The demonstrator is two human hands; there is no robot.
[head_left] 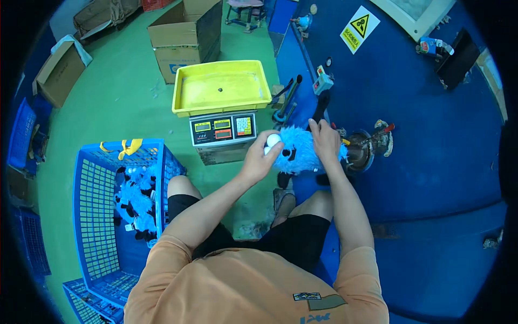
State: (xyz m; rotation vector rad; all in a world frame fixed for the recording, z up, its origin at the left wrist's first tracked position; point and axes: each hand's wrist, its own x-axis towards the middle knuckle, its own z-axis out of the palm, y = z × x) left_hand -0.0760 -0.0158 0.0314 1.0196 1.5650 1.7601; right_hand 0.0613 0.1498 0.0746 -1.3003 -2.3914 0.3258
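Observation:
A fluffy blue plush toy (297,150) with white ball eyes (273,141) and a black mouth lies sideways between my hands. My left hand (260,157) grips its head end, with the thumb by the eyes. Across its other end my right hand (326,141) is closed on the blue fur. That end meets a round metal nozzle (360,151) on the blue machine (431,146); the exact contact is hidden by fur and fingers. A black limb of the toy sticks up above my right hand.
At my left stands a blue plastic basket (81,205) holding several blue plush toys (135,200). Ahead, a yellow tray (210,97) rests on a digital scale (224,129). Cardboard boxes (178,38) stand farther back. A small switch box (322,83) is on the machine.

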